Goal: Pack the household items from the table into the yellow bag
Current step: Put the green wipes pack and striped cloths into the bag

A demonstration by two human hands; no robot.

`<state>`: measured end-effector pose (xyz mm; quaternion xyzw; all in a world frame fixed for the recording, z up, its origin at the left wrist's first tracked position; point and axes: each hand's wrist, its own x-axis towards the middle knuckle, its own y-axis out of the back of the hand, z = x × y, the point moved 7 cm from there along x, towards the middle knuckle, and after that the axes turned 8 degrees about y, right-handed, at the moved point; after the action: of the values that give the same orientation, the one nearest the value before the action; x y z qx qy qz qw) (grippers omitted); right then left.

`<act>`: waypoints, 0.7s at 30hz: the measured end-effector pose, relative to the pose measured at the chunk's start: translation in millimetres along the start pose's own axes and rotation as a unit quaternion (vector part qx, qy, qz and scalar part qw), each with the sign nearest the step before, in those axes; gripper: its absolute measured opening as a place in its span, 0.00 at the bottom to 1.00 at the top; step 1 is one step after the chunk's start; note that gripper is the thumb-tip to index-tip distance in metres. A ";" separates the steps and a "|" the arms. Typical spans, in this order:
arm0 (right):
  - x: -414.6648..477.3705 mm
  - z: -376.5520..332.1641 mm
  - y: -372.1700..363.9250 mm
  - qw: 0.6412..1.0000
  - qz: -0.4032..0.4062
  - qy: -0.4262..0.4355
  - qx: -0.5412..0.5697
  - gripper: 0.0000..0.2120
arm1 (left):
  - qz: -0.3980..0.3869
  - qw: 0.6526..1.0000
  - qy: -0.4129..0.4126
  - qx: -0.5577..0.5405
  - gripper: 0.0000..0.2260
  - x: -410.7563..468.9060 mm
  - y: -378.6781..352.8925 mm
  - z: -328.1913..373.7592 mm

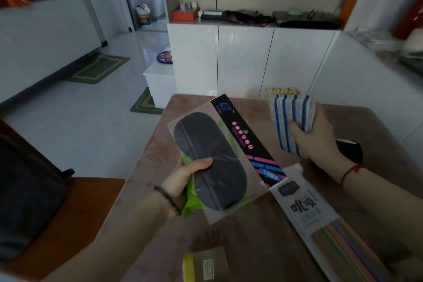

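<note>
My left hand [183, 181] grips a packaged dark eye mask [212, 158] together with a bright green packet [193, 199] beneath it, held above the brown table [251, 236]. My right hand [318, 137] holds a pack of blue-and-white striped cloths [290, 119], with a yellow-striped pack [282, 91] behind it, raised over the table's far side. A long pack of coloured straws [320, 222] lies on the table at the right. A small brown box with a yellow edge [206, 264] sits near the front edge. No yellow bag is in view.
A dark object [352, 146] lies on the table behind my right wrist. An orange-brown chair with a dark bag [27, 201] stands at the left. White cabinets [251, 59] with clutter on top stand behind the table. Green mats [98, 68] lie on the tiled floor.
</note>
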<state>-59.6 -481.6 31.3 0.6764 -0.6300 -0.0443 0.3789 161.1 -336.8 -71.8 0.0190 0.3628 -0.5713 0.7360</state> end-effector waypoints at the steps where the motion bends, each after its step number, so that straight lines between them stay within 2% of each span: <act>1: -6.0 -18.1 15.7 0.998 0.005 -0.016 0.053 0.23 | -0.015 1.000 -0.011 0.002 0.42 -13.4 -9.4 5.9; 5: -39.1 -100.6 93.9 0.986 0.031 -0.035 0.159 0.19 | -0.078 0.995 -0.063 0.028 0.27 -85.6 -56.5 27.0; 7: -65.4 -142.1 140.9 0.978 0.059 -0.029 0.197 0.17 | -0.102 0.988 -0.110 0.046 0.17 -128.9 -80.6 38.4; 8: -81.2 -158.8 164.2 0.975 0.075 -0.029 0.208 0.18 | -0.111 0.983 -0.139 0.054 0.15 -151.2 -91.7 43.7; 9: -98.6 -171.2 185.7 0.972 0.090 -0.034 0.214 0.20 | -0.117 0.977 -0.165 0.066 0.16 -173.3 -102.2 47.3; 11: -137.0 -183.8 222.5 0.967 0.115 -0.053 0.223 0.23 | -0.121 0.968 -0.196 0.098 0.24 -212.4 -119.6 46.6; 14: -199.0 -187.9 263.3 0.954 0.125 -0.066 0.266 0.18 | -0.117 0.963 -0.212 0.118 0.34 -255.8 -133.6 29.7; 17: -257.3 -184.8 283.3 0.942 0.066 -0.080 0.320 0.09 | -0.126 0.958 -0.224 0.126 0.34 -292.5 -140.2 7.3; 21: -326.7 -157.8 288.3 0.926 -0.011 -0.154 0.345 0.12 | -0.143 0.951 -0.223 0.160 0.34 -324.0 -142.6 -27.1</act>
<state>-276.8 -96.8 170.7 0.7572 -0.6493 0.0681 0.0194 -1.9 -106.1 143.5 -0.0433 0.0923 -0.7106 0.6962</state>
